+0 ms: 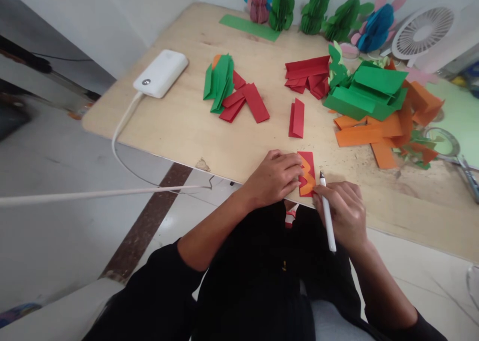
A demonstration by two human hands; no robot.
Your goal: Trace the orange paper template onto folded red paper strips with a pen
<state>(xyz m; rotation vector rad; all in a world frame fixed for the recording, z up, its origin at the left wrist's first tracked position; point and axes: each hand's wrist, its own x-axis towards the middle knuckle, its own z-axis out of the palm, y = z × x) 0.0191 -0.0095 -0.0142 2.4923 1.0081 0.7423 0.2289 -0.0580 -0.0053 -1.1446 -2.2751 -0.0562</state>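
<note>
Seen from above, working close to the body at the near edge of a pale wooden surface [175,131], probably for a short, steady reach. With left hand [275,178] laid in from the side, fingers close together and slightly bent, pressing down over the left part of an orange scalloped piece [307,177], set on top of a red strip [308,158], apparently to stop both layers from sliding. Impossible to tell whether also pinching an edge with that grip. On the other side, with right hand [340,208], pinching a white pen [327,216] between thumb and fingers; slanted, dark end away from the body, just beside the strip, seemingly to stay close to the orange outline. With right fingertips at or very near the strip's lower right corner; too close to tell whether touching. Just beyond the strip, within easy reach, a folded red piece [297,119]. Farther off to the left, a small heap of green folds [220,84] and red folds [255,103]. To the right, larger heaps of red paper [307,69], green paper [374,89] and orange paper [389,129], roughly grouped by colour, perhaps for easy picking. Along the wall, seemingly out of the way, a row of paper figures [282,6] and a white fan [426,34].
</note>
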